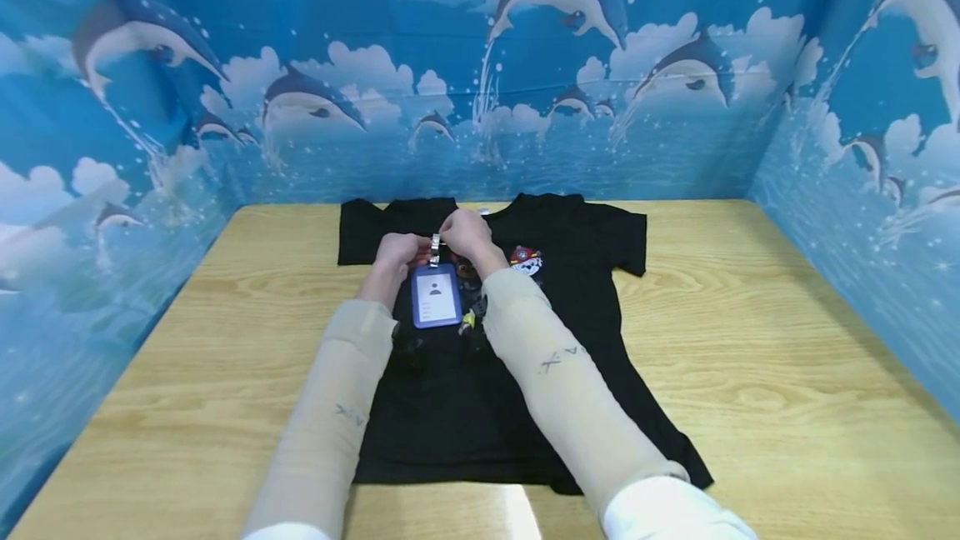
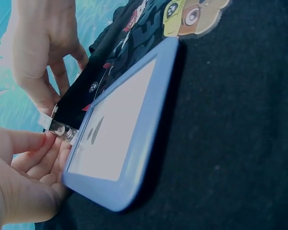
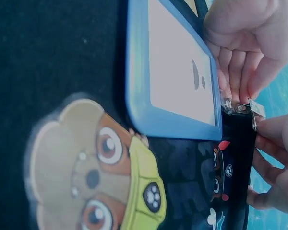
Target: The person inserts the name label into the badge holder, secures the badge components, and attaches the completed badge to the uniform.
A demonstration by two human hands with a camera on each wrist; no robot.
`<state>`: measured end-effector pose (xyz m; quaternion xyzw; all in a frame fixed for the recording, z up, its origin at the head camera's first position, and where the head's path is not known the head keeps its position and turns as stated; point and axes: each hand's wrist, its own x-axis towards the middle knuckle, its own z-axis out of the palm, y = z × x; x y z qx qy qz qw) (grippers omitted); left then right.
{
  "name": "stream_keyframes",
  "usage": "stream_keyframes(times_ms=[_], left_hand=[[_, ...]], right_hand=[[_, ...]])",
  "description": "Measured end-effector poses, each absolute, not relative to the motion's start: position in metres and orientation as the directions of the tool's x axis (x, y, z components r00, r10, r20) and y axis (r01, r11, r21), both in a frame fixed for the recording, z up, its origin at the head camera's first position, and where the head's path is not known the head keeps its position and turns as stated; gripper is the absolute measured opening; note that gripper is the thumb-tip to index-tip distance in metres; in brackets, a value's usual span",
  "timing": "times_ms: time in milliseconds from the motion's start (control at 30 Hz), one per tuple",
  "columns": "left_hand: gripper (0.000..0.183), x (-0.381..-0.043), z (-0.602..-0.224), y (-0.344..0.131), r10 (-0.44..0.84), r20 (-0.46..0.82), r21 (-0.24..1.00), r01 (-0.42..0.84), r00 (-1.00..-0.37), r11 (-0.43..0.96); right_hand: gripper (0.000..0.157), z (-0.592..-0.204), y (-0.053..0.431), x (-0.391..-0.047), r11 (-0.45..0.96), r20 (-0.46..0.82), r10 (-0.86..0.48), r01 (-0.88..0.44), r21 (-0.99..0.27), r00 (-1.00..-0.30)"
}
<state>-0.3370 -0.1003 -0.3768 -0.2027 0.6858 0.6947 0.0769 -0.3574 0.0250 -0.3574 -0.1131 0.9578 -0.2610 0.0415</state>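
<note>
A black T-shirt with cartoon dog prints lies spread on the table. Over its chest is a blue-framed ID badge holder, its white card showing a person icon. My left hand pinches the badge's metal clip between thumb and fingers. Just across from it, my right hand pinches a raised fold of the shirt right at the clip, as the right wrist view shows. The badge hangs tilted off the cloth in both wrist views. Part of the print is hidden under the badge and right arm.
The light wood table reaches out on both sides of the shirt. A blue curtain with dolphins stands along the back and sides. A cartoon dog's face shows on the cloth beside the badge.
</note>
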Motion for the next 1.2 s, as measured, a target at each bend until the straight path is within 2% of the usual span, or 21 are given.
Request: stream_keyframes(times_ms=[367,767,1033,1200], left_hand=[[0.024,-0.337,-0.376,-0.101,-0.144,-0.371,0.927,-0.374,-0.917,-0.011],[0.025,-0.336,-0.376,-0.099,-0.127,-0.364,0.931,-0.364,-0.923,-0.022],[0.023,-0.337,-0.377,-0.099,-0.129,-0.35,0.936,-0.35,-0.928,-0.022],[0.023,-0.337,-0.377,-0.099,-0.136,-0.347,0.937,-0.348,-0.928,-0.019]], right_hand=[[0.019,-0.357,0.038,-0.361,0.785,-0.046,-0.284,-0.205,-0.585,-0.958],[0.019,-0.364,0.042,-0.359,0.768,-0.084,-0.291,-0.18,-0.615,-0.953],[0.019,-0.364,0.049,-0.364,0.776,0.035,-0.259,-0.229,-0.587,-0.965],[0.024,-0.363,0.05,-0.359,0.751,-0.096,-0.302,-0.174,-0.637,-0.949]])
